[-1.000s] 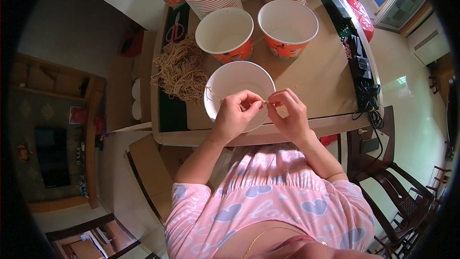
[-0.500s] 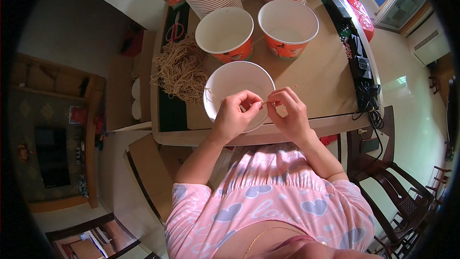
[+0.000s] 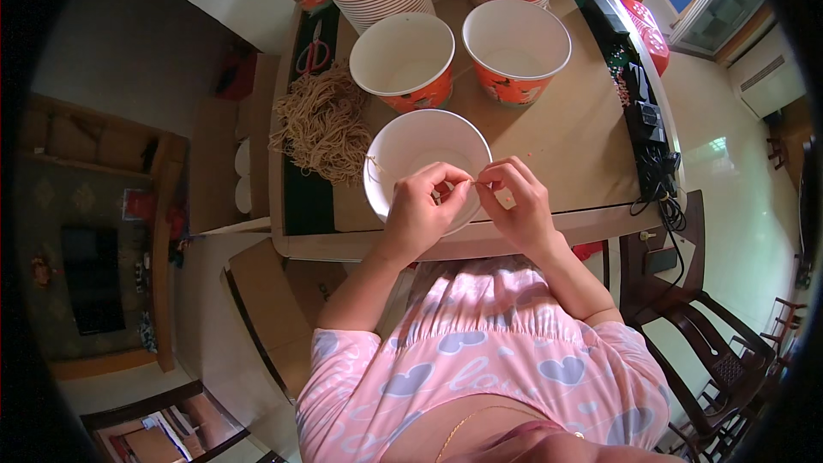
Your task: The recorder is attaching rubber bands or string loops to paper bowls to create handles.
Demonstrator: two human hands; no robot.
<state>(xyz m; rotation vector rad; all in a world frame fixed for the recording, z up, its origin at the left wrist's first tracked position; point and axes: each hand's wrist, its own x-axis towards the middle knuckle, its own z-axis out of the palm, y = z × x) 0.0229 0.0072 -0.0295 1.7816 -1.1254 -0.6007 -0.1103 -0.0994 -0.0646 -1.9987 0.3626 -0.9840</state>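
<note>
Head view: left hand (image 3: 422, 207) and right hand (image 3: 521, 204), nearly touching, both clamp what seems thin string (image 3: 474, 182).

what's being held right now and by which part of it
The left hand and right hand pinch a thin strand, apparently string, between them; whether by an end or mid-length is too small to tell.

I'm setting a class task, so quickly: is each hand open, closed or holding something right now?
Left hand: closed in a pinch, holding what looks like string.
Right hand: closed in a pinch, apparently on the same string.
</note>
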